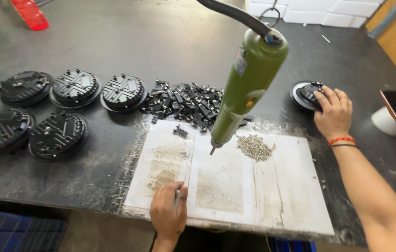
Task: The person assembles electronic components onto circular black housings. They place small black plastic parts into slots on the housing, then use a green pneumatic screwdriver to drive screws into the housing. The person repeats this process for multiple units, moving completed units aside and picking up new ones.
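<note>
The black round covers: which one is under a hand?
The lone cover right of the green screwdriver, under the right hand. The other five lie untouched in a group at the left.

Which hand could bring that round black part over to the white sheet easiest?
Probably the right hand: it already rests on the round black part. The left hand is at the white sheet's near edge, far from it.

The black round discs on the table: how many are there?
6. Three in a back row at left, two in front of them, one under the right hand at.
</note>
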Available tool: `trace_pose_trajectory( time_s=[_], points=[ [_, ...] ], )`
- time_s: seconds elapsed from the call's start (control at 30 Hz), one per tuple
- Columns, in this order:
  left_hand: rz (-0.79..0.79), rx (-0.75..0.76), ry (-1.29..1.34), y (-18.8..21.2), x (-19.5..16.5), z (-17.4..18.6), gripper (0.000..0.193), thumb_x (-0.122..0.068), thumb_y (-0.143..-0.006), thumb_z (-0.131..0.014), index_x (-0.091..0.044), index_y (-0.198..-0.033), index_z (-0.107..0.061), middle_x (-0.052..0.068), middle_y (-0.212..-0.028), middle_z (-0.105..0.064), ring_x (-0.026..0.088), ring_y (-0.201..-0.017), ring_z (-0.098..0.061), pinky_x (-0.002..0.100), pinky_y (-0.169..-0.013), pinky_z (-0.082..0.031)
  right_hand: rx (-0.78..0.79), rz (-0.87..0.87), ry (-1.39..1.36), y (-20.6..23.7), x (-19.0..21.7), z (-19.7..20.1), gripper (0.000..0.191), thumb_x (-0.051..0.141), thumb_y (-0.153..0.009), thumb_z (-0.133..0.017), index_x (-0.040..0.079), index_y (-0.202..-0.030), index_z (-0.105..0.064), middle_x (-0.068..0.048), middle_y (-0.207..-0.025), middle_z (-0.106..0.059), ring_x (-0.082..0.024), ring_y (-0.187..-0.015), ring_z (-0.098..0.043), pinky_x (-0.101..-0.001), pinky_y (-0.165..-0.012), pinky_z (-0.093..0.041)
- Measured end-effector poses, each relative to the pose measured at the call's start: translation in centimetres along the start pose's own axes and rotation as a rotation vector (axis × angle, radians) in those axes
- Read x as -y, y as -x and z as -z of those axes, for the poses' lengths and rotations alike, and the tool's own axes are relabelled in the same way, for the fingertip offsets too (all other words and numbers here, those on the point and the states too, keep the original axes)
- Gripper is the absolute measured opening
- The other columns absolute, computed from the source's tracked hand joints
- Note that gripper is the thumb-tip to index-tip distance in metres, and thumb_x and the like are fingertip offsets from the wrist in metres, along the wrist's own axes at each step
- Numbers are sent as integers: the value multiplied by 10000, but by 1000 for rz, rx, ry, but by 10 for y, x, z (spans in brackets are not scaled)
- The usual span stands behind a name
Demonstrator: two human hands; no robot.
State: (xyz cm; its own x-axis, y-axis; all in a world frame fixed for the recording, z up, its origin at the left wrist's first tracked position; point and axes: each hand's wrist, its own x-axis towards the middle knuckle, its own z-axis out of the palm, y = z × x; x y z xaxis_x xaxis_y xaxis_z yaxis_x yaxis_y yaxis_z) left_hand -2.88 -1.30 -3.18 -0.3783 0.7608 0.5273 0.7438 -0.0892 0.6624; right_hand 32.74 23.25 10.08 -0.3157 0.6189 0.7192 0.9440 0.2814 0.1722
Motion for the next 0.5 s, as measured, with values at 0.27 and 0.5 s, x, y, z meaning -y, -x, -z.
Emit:
trace_pose_trajectory(
  time_s=[0.27,0.5],
  points=[
    [-102,-56,-16,0,4,-8,304,-370,-994,-590,-102,-922,-714,78,-858,-732,281,-838,-700,403,-725,-525,-66,-232,-160,-8,8,-23,434,431,-959,-826,116,-1238,-720,-239,-1433,-595,-409,-1315,-509,-519,-1133,-414],
    [-92,-9,-47,3,14,-15,307,-370,-974,-596,-112,-891,-741,54,-808,-742,247,-836,-720,393,-729,-537,157,-1232,-1068,-40,1,-42,403,252,-957,-706,23,-1279,-626,-129,-1290,-646,-282,-1153,-643,-492,-947,-572]
  ],
)
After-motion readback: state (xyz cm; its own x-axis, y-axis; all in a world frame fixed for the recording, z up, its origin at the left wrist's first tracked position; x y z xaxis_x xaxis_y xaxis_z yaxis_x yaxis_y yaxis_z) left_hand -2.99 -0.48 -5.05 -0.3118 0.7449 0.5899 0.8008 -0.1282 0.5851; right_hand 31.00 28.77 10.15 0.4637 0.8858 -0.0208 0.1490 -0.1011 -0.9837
